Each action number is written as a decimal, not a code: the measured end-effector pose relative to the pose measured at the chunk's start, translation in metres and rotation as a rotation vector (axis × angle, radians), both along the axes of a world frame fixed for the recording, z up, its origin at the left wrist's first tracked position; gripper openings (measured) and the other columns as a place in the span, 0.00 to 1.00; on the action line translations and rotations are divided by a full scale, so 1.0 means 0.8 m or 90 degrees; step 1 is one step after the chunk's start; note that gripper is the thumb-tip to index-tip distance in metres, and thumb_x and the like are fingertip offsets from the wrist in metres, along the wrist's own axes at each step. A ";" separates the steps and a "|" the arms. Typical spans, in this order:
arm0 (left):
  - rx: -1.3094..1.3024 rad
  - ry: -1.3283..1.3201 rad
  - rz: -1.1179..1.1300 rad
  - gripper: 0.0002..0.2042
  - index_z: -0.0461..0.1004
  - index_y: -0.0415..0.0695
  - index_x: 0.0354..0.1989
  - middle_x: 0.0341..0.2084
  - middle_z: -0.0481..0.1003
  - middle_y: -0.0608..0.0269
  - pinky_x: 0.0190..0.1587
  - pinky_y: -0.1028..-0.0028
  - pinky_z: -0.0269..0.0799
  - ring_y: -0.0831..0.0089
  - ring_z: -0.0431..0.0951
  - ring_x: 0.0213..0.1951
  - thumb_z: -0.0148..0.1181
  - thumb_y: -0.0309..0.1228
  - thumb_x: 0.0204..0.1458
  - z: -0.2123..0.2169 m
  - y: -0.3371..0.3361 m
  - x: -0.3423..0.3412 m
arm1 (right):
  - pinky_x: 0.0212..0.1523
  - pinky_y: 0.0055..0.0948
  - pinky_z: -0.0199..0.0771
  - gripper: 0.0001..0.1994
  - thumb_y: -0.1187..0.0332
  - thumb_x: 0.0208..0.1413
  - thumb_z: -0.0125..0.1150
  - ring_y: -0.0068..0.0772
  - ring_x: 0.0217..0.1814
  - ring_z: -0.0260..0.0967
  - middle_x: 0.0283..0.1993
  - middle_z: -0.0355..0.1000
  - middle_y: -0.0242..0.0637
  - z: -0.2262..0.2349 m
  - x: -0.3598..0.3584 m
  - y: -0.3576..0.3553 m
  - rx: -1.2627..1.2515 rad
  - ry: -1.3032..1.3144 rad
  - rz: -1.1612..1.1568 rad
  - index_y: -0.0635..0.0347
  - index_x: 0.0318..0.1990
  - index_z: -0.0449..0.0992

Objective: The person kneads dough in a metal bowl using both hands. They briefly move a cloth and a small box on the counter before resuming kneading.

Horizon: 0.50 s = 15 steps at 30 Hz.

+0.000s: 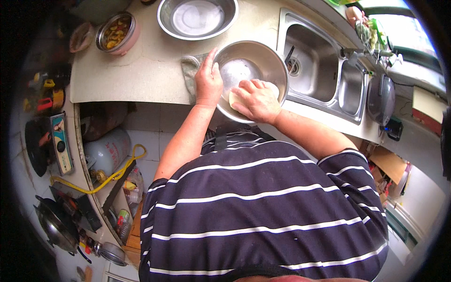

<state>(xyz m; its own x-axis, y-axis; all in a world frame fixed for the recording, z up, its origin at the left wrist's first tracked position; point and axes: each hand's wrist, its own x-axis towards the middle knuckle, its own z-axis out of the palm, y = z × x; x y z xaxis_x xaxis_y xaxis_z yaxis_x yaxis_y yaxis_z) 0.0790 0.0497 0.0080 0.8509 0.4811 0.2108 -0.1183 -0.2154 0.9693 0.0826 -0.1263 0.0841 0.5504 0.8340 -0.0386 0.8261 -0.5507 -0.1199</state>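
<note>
A round metal bowl (pixel 244 49) stands at the counter's front edge, close to my body. Inside it lies a lump of pale dough (pixel 233 98), mostly covered by my right hand (pixel 257 99). That hand presses down with its fingers curled over the dough, which shows on both sides of it. My left hand (pixel 208 81) lies along the bowl's left side, fingers stretched out and pointing away from me, bracing the rim. A greyish cloth (pixel 189 75) lies on the counter beside this hand, partly behind it.
Farther back sits a wide metal basin (pixel 197 18). A pink-sided container of food (pixel 123 38) is at the far left. The double steel sink (pixel 312 61) adjoins the bowl on the right. Below the counter at left are a gas cylinder (pixel 110 150) and a yellow hose (pixel 101 186).
</note>
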 end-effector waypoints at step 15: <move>0.023 0.030 -0.002 0.21 0.71 0.45 0.60 0.51 0.77 0.45 0.56 0.64 0.72 0.55 0.78 0.54 0.52 0.21 0.57 -0.003 0.005 0.003 | 0.37 0.44 0.77 0.20 0.49 0.58 0.55 0.44 0.39 0.76 0.34 0.76 0.42 -0.081 0.133 0.061 0.083 -0.049 -0.055 0.54 0.25 0.81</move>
<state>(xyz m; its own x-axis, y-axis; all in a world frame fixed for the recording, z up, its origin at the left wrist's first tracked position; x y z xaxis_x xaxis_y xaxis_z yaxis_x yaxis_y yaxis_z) 0.0814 0.0533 0.0052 0.8618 0.4710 0.1883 -0.0740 -0.2504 0.9653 0.1887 -0.0774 0.0194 0.6177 0.7784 0.1124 0.7857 -0.6043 -0.1326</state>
